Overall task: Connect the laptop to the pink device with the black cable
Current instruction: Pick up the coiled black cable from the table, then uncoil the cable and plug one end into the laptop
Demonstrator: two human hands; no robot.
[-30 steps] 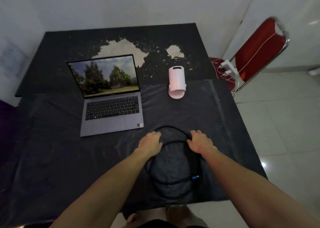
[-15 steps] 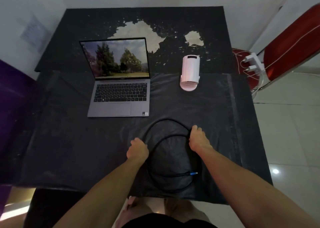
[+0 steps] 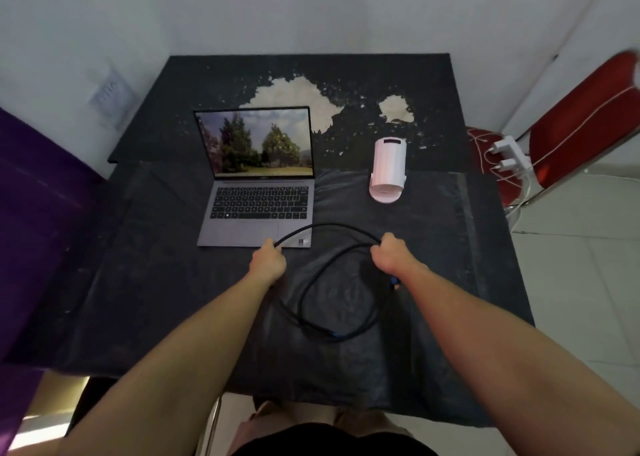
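Between the two hands, the black cable (image 3: 332,228) is held up in an arc, the left hand (image 3: 268,261) closed around one part of it and the right hand (image 3: 389,256) closed around another, while the rest of it hangs in a loose loop toward the body over the dark table (image 3: 138,282). Beyond the left hand the open laptop (image 3: 258,209) is found, and beyond the right hand the pink device (image 3: 388,168) is seen lying, both well apart from the plugs. Nothing is plugged in yet, so it is judged that only the picking up is done; both ends, with blue tips visible near the right wrist and at the bottom of the loop, are still to be connected.
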